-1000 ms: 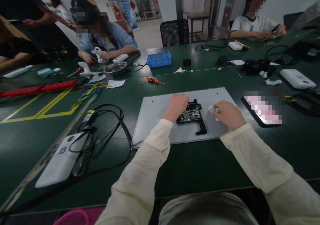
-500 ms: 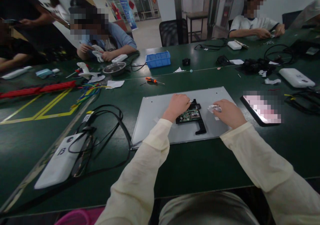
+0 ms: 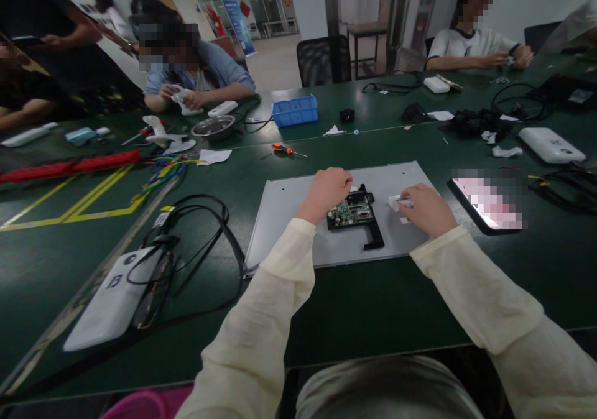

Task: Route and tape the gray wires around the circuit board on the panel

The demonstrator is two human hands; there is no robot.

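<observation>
A flat grey panel (image 3: pixel 289 214) lies on the green table in front of me. On its middle rests a green circuit board (image 3: pixel 352 214) in a black frame (image 3: pixel 374 235). Over the board's upper left edge is my left hand (image 3: pixel 327 190), its fingers curled together; whatever they may hold is too small to make out. My right hand (image 3: pixel 430 211) is closed on a crumpled white paper (image 3: pixel 395 202) above the right part of the panel. A small pale scrap (image 3: pixel 405 220) lies below those fingers.
A phone (image 3: pixel 485 204) lies right of the panel. Beyond the panel are an orange screwdriver (image 3: pixel 282 149) and a blue basket (image 3: pixel 295 112). A white power bank (image 3: pixel 112 294) with black cables (image 3: pixel 224 220) is at left. People sit across the table.
My left hand has lifted slightly up and left from the board, uncovering more of its upper left part. My right hand has barely moved.
</observation>
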